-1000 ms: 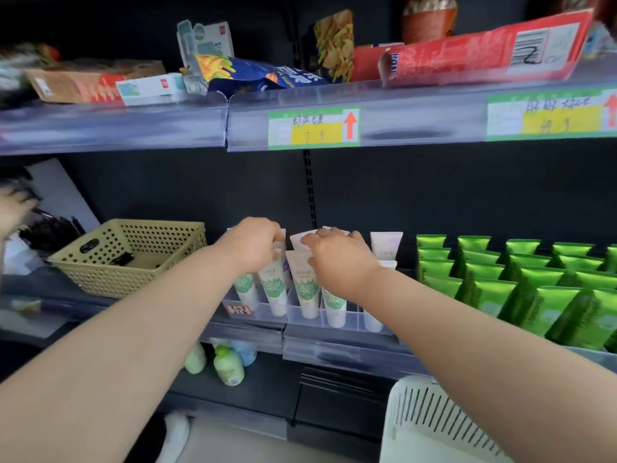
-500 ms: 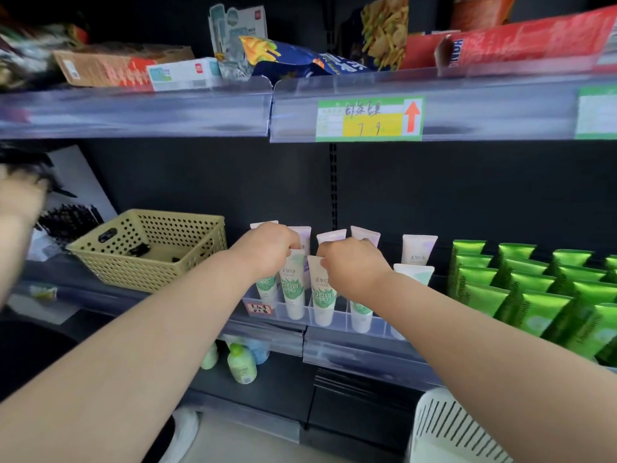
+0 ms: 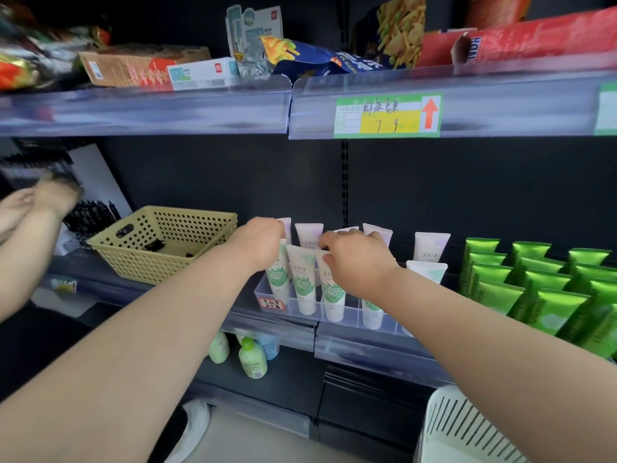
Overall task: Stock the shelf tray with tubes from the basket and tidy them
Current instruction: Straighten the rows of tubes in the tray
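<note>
A clear shelf tray (image 3: 337,314) on the middle shelf holds several white tubes (image 3: 302,284) with green labels, standing cap down, and paler tubes (image 3: 430,247) behind them. My left hand (image 3: 258,243) grips the top of the leftmost front tube. My right hand (image 3: 355,259) pinches the top of a tube in the row just right of it. The beige perforated basket (image 3: 160,242) stands to the left on the same shelf, with only small dark bits visible inside.
Rows of green tubes (image 3: 541,289) fill the shelf to the right. Another person's hands (image 3: 40,198) work at far left. A white slotted bin (image 3: 467,432) is at bottom right. Bottles (image 3: 252,357) stand on the lower shelf. Snack packs lie on the top shelf.
The view has shifted left, so the shelf sits further right in frame. Both my hands stay on the tube tops in the tray. The other person's hand has moved up at the left.
</note>
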Demonstrator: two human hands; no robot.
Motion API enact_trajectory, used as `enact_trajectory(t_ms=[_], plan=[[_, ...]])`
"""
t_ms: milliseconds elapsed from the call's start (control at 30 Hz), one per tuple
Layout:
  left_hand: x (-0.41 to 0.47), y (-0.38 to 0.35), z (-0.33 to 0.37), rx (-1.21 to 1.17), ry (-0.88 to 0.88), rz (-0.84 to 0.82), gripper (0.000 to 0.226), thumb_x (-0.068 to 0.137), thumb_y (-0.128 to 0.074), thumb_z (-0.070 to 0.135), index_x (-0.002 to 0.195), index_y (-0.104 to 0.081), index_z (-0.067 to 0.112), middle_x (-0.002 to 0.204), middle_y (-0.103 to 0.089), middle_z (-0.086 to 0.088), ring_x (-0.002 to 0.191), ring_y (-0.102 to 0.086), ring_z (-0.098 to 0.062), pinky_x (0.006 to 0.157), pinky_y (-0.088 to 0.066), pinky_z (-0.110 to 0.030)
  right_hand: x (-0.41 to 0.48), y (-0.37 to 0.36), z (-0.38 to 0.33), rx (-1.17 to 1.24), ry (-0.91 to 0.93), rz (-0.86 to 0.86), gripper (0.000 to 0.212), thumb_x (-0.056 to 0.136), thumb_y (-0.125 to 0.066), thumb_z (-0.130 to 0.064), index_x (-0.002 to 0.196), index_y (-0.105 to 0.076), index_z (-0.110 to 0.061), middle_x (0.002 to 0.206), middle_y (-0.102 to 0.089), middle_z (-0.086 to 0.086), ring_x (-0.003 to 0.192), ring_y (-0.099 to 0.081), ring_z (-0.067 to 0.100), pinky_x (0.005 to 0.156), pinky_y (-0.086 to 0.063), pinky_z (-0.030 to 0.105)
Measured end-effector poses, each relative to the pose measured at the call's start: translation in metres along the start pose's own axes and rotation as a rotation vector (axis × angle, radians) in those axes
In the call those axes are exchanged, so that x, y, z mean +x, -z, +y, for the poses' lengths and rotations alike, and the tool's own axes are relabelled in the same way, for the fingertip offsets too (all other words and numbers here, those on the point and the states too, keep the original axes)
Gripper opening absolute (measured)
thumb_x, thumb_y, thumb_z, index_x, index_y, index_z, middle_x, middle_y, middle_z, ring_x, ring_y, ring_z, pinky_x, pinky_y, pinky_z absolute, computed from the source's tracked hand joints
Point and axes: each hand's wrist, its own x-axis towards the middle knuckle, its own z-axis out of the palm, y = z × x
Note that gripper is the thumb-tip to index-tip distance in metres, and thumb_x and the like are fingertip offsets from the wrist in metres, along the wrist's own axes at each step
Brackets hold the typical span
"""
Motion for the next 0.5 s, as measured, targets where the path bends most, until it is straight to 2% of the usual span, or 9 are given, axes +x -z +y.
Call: enact_trajectory(t_ms=[67,133,333,500], plan=[[-0.003,-0.002,-0.002,0.010,0.002,-0.002,0.034,0.085,-0.046,-0.004,0.107,-0.066,0.015,0.099,-0.060,-0.007,0.090,-0.058,-0.028,0.064,-0.044,-0.032,0.003,-0.001,-0.004,-0.003,0.006,-0.011,0.029,0.094,-0.043,-0.018,0.123,-0.049,-0.020,0.110,-0.060,0.001,0.106,-0.050,0.024,0.087,-0.035,0.039],[-0.006,-0.002,-0.001,0.030,0.015,0.013,0.031,0.085,-0.044,-0.005,0.100,-0.065,0.013,0.091,-0.056,-0.006,0.084,-0.055,-0.027,0.056,-0.036,-0.029,0.006,-0.003,-0.008,0.002,0.010,-0.028,0.029,0.095,-0.043,-0.019,0.123,-0.049,-0.020,0.113,-0.059,0.003,0.110,-0.049,0.024,0.090,-0.036,0.041],[-0.010,-0.001,-0.007,0.006,0.004,-0.002,0.037,0.078,-0.041,-0.007,0.102,-0.061,0.012,0.103,-0.058,-0.012,0.096,-0.060,-0.030,0.066,-0.045,-0.032,0.016,-0.004,-0.023,0.006,-0.008,-0.058,0.026,0.099,-0.041,-0.027,0.119,-0.054,-0.018,0.110,-0.060,0.005,0.109,-0.049,0.025,0.091,-0.034,0.041],[-0.008,-0.002,-0.010,0.039,-0.013,0.007,0.044,0.081,-0.043,-0.008,0.112,-0.065,0.015,0.109,-0.060,-0.011,0.098,-0.059,-0.030,0.068,-0.045,-0.032,0.025,-0.010,-0.035,0.018,-0.060,-0.022,0.021,0.094,-0.046,-0.018,0.108,-0.061,-0.023,0.096,-0.064,0.003,0.097,-0.054,0.024,0.084,-0.033,0.039]])
